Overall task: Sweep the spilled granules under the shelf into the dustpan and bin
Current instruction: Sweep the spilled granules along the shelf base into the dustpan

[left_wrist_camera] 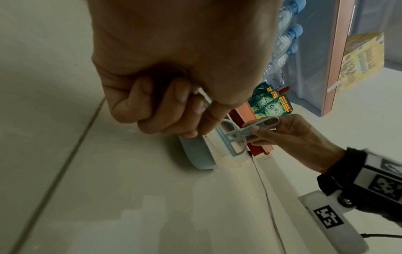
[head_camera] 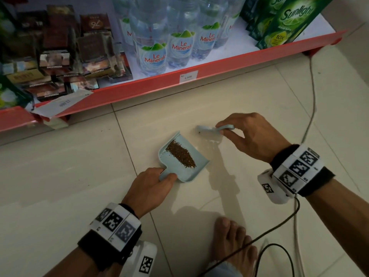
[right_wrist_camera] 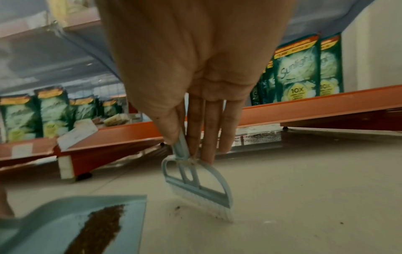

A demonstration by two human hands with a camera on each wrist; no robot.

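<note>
A pale blue dustpan (head_camera: 196, 165) lies on the floor tiles with a dark strip of brown granules (head_camera: 180, 153) inside it. My left hand (head_camera: 151, 188) grips its short handle from the near side. My right hand (head_camera: 249, 134) pinches the handle of a small pale blue brush (head_camera: 207, 131), whose white bristles (right_wrist_camera: 204, 206) touch the floor just right of the pan's open edge. A few loose granules (right_wrist_camera: 177, 208) lie in front of the bristles. In the right wrist view the dustpan (right_wrist_camera: 135, 204) sits at lower left.
A red shelf edge (head_camera: 159, 82) runs across the back, stocked with water bottles (head_camera: 179, 45), green Sunlight packs (head_camera: 289, 21) and dark boxes (head_camera: 60, 56). Cables (head_camera: 311, 108) trail along the right. My bare foot (head_camera: 233, 240) is on the near tiles. More dark specks (right_wrist_camera: 256, 136) lie under the shelf.
</note>
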